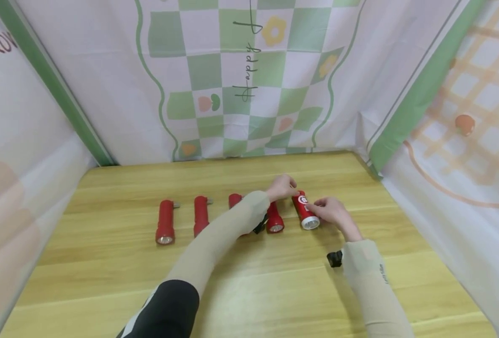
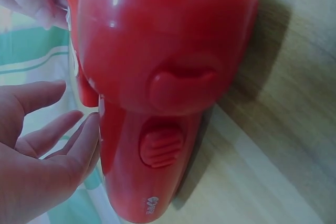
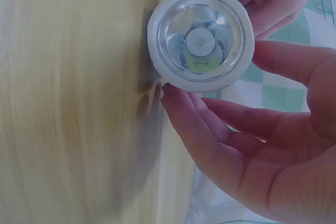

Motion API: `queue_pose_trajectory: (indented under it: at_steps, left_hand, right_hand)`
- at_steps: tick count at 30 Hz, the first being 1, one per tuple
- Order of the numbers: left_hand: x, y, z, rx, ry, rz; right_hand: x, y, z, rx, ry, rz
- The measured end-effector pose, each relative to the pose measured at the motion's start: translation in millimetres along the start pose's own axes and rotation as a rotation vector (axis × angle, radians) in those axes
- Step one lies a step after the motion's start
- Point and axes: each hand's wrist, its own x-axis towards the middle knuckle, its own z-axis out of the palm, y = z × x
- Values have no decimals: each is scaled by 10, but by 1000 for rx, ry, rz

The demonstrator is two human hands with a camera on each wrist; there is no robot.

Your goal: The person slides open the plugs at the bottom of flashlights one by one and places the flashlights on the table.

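Note:
A red flashlight with a white rim (image 1: 310,222) lies at the right end of a row, its lens facing the near side. My right hand (image 1: 329,210) holds it by the side, and in the right wrist view the thumb and fingers (image 3: 181,111) curve round its white-rimmed head. My left hand (image 1: 281,188) is at its far end, fingertips beside the tail, thumb and fingers apart in the left wrist view. Close below the left wrist lies another red flashlight (image 1: 275,221), whose ribbed switch (image 2: 161,146) shows large in the left wrist view.
More red flashlights lie leftward in the row, including one at the far left (image 1: 165,223) and its neighbour (image 1: 200,213); my left sleeve (image 1: 220,234) partly covers some. The wooden table (image 1: 106,277) meets printed cloth (image 1: 232,70) at the back and sides.

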Motion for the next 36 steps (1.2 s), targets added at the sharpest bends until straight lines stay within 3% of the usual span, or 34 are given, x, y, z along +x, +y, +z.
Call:
queue_pose_trajectory:
  at_steps: [5, 12, 15, 19, 24, 36]
  left_hand:
    - [5, 6, 1, 20, -20, 2]
    - [136, -57, 9, 16, -92, 23]
    - [108, -22, 8, 35, -96, 9]
    - [34, 9, 14, 61, -55, 28]
    - [-36, 41, 8, 50, -50, 35]
    - [-33, 25, 34, 32, -38, 20]
  right_hand:
    - [0, -13, 12, -6, -12, -1]
    - [10, -44, 33, -19, -8, -28]
    - [25, -50, 42, -14, -8, -28]
    - [44, -50, 52, -12, -14, -23]
    - [54, -46, 57, -20, -25, -16]
    - [73, -50, 69, -19, -36, 14]
